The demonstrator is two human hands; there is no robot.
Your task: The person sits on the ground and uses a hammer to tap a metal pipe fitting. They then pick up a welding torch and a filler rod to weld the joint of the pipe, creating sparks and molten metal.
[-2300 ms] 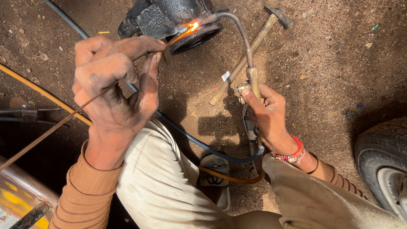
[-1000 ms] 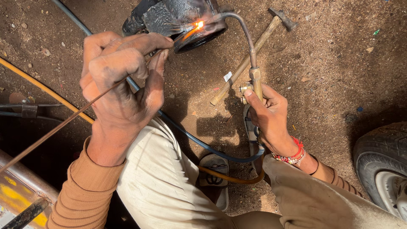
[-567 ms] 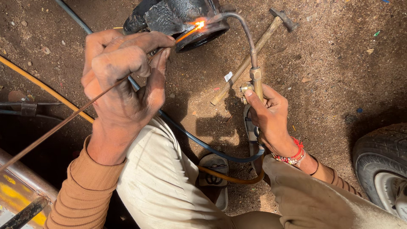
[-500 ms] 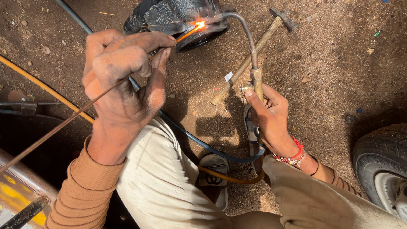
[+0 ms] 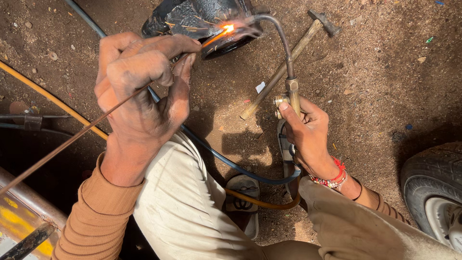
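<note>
A: Any change vs. the frame 2.3 s back?

B: Little. Left hand (image 5: 144, 91) has shifted a bit up and right, so the rod (image 5: 72, 139) tip sits closer in at the flame (image 5: 227, 29). Right hand (image 5: 308, 137) hasn't moved.

A: Left hand grip?

B: Fingers curled shut round the rod, pinched betw. thumb and forefinger. Rod runs from the lower left edge up to the glow on the dark metal part (image 5: 197, 19), top centre of the dirt ground (image 5: 385, 82).

A: Right?

B: Closed on the torch (image 5: 291, 94) at its brass valve, thumb on the knob; curved neck arcs up to the flame. Hands well apart.

A: Nearby?

B: Hammer (image 5: 288, 62) just behind the torch, hoses (image 5: 231, 166) under the knee, tyre (image 5: 433, 192) at the right edge.
</note>
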